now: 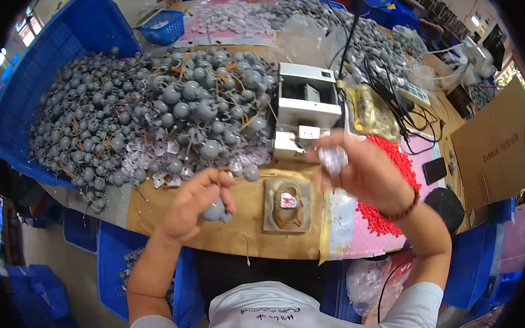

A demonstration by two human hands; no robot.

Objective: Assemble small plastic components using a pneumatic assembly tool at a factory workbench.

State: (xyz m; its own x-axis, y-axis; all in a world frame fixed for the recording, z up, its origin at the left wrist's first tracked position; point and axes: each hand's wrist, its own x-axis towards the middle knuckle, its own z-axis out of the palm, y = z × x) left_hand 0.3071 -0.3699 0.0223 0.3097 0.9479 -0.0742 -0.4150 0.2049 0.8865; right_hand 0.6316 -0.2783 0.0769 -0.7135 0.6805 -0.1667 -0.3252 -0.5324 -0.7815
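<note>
My left hand (188, 209) is closed around a smooth grey ball-shaped part (215, 211), just above the brown-covered work surface (157, 211). My right hand (368, 172) pinches a small whitish, shiny piece (333, 159) in front of the white boxy machine (309, 110); its exact kind is unclear. Between the two hands lies a square, tan holding block (268, 222) with a shaped hollow. Inside that hollow sits a small white piece with red marks (288, 200).
A big heap of grey ball parts (205, 110) spills from a tilted blue crate (17, 128) on the left. Small red pieces (386, 219) are spread at the right, near a dark phone (435, 170). Black cables (414, 133) and a cardboard flap (496, 149) are farther right.
</note>
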